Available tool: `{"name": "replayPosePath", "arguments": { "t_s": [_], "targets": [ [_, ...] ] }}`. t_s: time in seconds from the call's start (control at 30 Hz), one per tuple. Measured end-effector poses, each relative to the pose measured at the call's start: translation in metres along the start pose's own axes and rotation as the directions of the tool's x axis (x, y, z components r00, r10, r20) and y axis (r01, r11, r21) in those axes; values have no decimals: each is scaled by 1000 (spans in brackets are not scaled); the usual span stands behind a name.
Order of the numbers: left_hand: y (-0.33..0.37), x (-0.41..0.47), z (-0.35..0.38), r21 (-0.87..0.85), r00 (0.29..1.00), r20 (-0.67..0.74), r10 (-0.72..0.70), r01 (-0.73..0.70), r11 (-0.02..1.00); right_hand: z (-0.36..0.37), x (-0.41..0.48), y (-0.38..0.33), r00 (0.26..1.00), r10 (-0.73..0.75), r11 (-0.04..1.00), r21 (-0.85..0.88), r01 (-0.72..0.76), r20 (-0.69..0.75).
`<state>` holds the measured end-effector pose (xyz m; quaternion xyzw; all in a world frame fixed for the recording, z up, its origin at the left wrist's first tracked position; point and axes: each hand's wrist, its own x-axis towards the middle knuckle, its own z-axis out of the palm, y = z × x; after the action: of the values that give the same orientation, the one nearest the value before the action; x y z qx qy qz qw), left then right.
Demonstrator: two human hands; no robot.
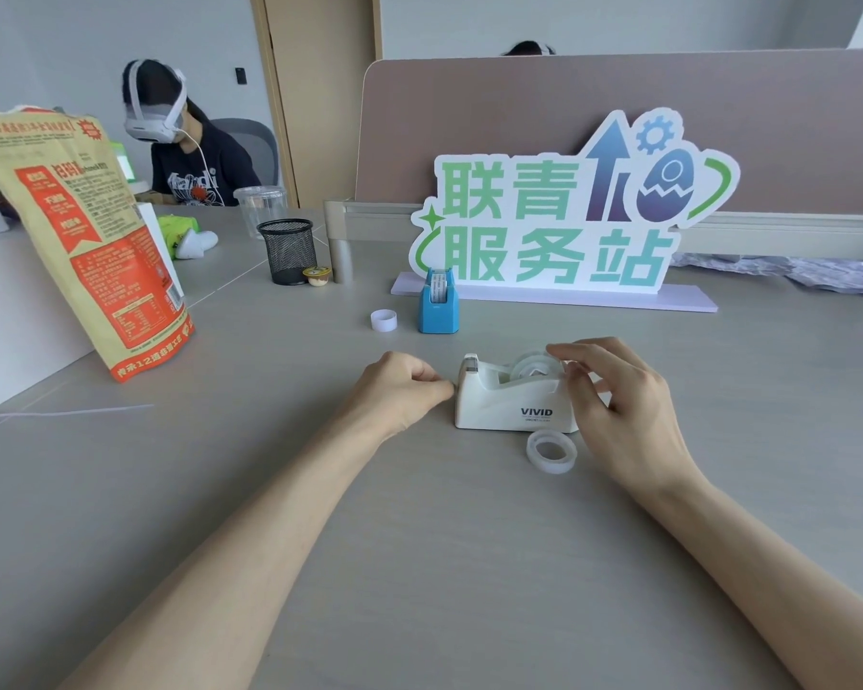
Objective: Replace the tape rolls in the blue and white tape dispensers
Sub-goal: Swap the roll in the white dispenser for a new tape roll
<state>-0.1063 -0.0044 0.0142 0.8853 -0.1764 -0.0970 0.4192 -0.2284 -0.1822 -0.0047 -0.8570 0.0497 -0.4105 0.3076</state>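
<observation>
The white tape dispenser [511, 398] stands in the middle of the table with a clear tape roll [531, 367] seated in it. My right hand [614, 395] rests over the dispenser's rear end, fingertips touching that roll. My left hand [399, 385] is a closed fist at the cutter end, fingertips pinched against the dispenser's front. A second clear tape roll [551, 451] lies flat on the table just in front of the dispenser. Farther back stands the blue tape dispenser [438, 306] with a white printed roll in it. A small white roll [383, 320] lies to its left.
A large sign [559, 216] on a lilac base stands behind the blue dispenser. A tall orange and tan bag [81, 231] stands at left. A black mesh cup [288, 251] and a small round container [316, 276] sit behind. A person with a headset sits far left.
</observation>
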Motion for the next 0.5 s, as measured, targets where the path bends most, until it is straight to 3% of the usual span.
{"name": "replayPosePath", "arguments": {
  "t_s": [0.23,0.4,0.5],
  "targets": [
    [-3,-2,3,119,995,-16,99,-96,988,-1,2,-1,998,47,999,4,-47,-28],
    [1,-9,-6,210,967,202,152,-195,958,-6,6,-1,936,320,938,93,-335,146],
    [-1,-11,-6,197,966,190,174,-211,957,-4,9,4,900,393,901,118,-418,192]
  ]
}}
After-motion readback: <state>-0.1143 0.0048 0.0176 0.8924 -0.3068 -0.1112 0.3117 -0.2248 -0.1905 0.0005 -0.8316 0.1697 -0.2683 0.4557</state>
